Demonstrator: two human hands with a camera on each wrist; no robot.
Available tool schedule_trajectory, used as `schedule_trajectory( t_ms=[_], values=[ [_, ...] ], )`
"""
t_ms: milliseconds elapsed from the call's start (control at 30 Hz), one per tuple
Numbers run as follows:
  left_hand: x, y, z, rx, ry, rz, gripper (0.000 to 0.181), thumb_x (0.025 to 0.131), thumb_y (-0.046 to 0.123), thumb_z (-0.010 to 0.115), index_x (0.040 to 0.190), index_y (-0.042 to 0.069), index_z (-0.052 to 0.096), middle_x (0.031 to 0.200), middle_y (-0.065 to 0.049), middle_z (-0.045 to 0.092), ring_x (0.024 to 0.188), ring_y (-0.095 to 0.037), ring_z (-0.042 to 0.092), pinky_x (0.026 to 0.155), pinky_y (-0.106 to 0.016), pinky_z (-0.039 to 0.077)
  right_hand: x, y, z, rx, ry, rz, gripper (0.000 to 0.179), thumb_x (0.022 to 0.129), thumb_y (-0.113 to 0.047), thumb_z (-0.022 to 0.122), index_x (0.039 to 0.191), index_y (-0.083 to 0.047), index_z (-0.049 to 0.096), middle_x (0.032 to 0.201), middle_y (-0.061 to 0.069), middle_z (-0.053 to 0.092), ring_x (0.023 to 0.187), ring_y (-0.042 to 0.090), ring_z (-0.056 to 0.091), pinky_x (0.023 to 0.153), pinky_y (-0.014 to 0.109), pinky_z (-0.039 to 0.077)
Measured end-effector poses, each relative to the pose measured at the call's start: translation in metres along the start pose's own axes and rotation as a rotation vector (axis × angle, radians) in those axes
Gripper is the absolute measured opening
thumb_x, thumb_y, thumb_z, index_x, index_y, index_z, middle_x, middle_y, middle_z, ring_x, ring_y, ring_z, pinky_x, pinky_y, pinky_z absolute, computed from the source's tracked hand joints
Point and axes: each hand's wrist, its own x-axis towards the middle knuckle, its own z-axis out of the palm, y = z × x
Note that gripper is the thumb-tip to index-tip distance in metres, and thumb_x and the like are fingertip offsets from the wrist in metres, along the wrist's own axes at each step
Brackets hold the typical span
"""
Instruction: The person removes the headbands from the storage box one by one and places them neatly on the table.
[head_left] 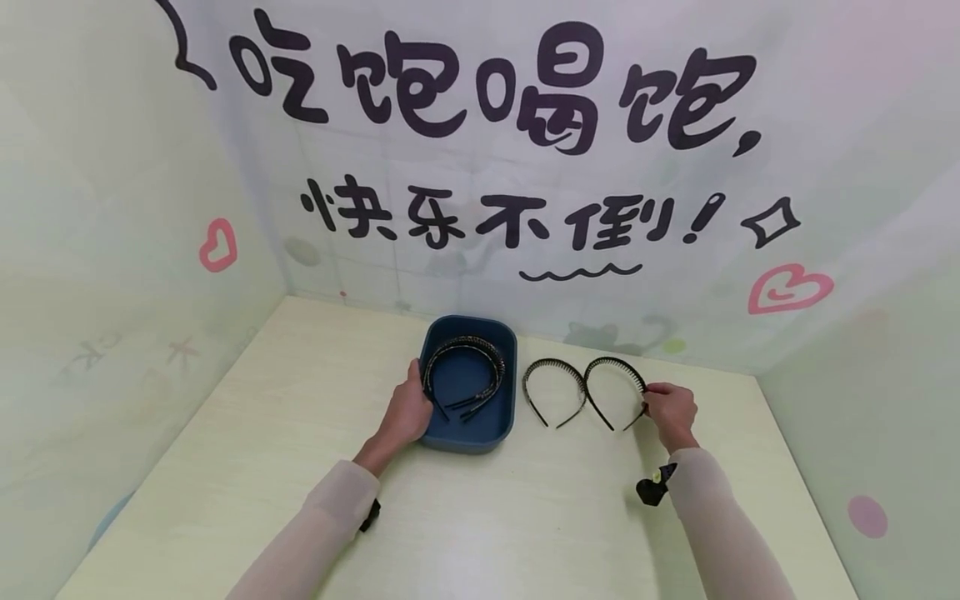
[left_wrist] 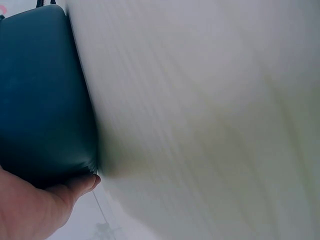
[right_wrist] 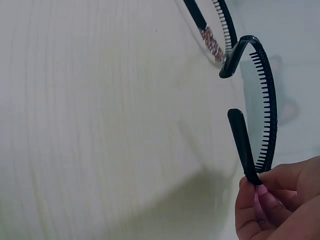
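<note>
pinching black headband (right_wrist: 273, 110) with right fingers (right_wrist: 245, 202); left fingers (left_wrist: 80, 185) touch bin (left_wrist: 45, 95), grip unclear

Head view: bright, diffuse light, whitish glare on the counter (head_left: 480, 542) at lower centre, faint soft shadow left of the right sleeve (head_left: 723, 517), wide-angle stretch toward the edges. Left wrist view: duller light, counter smeared and out of focus, soft-edged shade beside the bin (left_wrist: 45, 95). Right wrist view: muted greyish light, broad blurred shadow left of the right hand (right_wrist: 282, 202), headband (right_wrist: 271, 105) fairly crisp.
</note>
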Motion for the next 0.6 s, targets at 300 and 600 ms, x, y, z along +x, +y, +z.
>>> schedule_trajectory(
  t_ms=[300, 600],
  values=[
    [0.000, 0.002, 0.001, 0.023, 0.011, -0.003, 0.069, 0.094, -0.002, 0.037, 0.156, -0.006, 0.007, 0.055, -0.005, 0.046, 0.042, -0.016, 0.037, 0.046, -0.029, 0.027, 0.005, 0.017, -0.008, -0.078, 0.009, 0.013, 0.030, 0.092, -0.008, 0.058, 0.116, 0.007, 0.069, 0.108, 0.025, 0.068, 0.066, 0.013, 0.058, 0.058, 0.025, 0.046],
    [-0.001, 0.002, 0.001, 0.025, 0.012, -0.003, 0.069, 0.094, -0.003, 0.037, 0.156, -0.006, 0.008, 0.055, -0.005, 0.045, 0.042, -0.016, 0.037, 0.046, -0.029, 0.027, 0.007, 0.017, -0.006, -0.084, 0.004, 0.005, 0.031, 0.093, -0.008, 0.056, 0.117, 0.008, 0.068, 0.113, 0.027, 0.066, 0.076, 0.021, 0.060, 0.060, 0.027, 0.046]
  ],
)
